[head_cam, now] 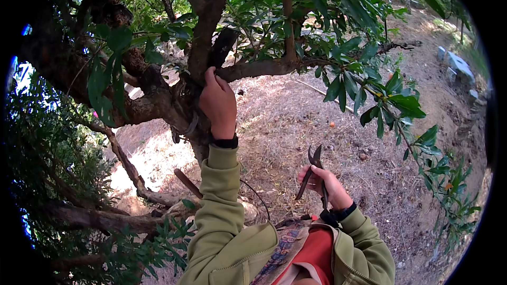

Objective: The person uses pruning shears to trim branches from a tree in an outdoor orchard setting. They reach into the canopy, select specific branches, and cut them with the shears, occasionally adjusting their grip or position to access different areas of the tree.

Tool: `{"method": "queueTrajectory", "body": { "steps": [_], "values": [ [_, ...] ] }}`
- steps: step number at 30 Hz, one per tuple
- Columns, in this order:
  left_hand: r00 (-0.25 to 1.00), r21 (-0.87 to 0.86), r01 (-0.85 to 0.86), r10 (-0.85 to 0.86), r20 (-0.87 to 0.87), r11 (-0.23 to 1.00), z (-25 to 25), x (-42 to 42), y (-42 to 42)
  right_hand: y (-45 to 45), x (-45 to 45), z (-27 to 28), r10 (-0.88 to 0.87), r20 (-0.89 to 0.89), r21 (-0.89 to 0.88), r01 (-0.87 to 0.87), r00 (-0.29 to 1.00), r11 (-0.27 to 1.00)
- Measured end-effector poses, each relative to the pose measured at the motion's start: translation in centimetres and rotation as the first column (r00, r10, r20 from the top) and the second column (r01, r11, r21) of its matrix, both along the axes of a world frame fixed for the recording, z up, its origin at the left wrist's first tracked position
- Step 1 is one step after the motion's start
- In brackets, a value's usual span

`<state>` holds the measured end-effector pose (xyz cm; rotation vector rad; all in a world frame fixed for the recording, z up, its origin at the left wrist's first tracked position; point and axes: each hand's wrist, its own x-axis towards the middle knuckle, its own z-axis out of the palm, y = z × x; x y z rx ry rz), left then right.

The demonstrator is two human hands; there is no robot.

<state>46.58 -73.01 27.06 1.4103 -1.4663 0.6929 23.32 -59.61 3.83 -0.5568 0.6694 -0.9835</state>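
My left hand (219,101) is raised to the fork of a tree, its fingers at the base of a dark, flat piece (223,47) wedged beside the upright limb (204,35). Whether the fingers grip that piece or only touch the bark cannot be told. Low on the right, my right hand (326,184) holds a pair of pruning shears (317,162) by the handles, with the blades pointing up and apart. A thick side branch (257,69) runs right from the fork, just beside my left fingertips.
A leafy branch (400,126) hangs down at the right. Thick low limbs (107,221) cross the lower left. A cut branch stub (188,183) stands near my left sleeve. Dry grass (277,142) covers the slope below, with pale stone blocks (459,67) at the far right.
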Motion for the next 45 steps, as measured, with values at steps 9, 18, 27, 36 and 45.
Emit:
{"method": "queueTrajectory", "body": {
  "steps": [9,18,27,36,45],
  "values": [
    [0.995,-0.002,0.06,-0.06,-0.076,0.998,-0.7,0.2,0.0,-0.5,0.0,-1.3,-0.016,-0.009,0.019,0.016,1.0,1.0],
    [0.991,-0.074,0.077,-0.085,-0.108,0.994,-0.8,-0.1,0.8,-1.0,0.4,-1.4,0.003,0.01,0.031,-0.004,1.0,1.0],
    [0.982,0.02,0.176,-0.173,-0.08,0.984,-0.8,-0.1,0.7,-1.4,0.6,-1.1,0.009,0.005,0.055,-0.009,1.0,0.998],
    [0.912,0.039,0.401,-0.394,-0.115,0.915,-0.5,-2.2,0.6,-1.9,0.6,-1.6,0.021,0.017,0.057,-0.022,1.0,0.998],
    [0.833,-0.076,0.521,-0.526,-0.172,0.85,-1.6,-2.8,1.0,-2.0,0.7,-1.5,0.015,-0.007,0.066,-0.014,1.0,0.998]
  ]
}}
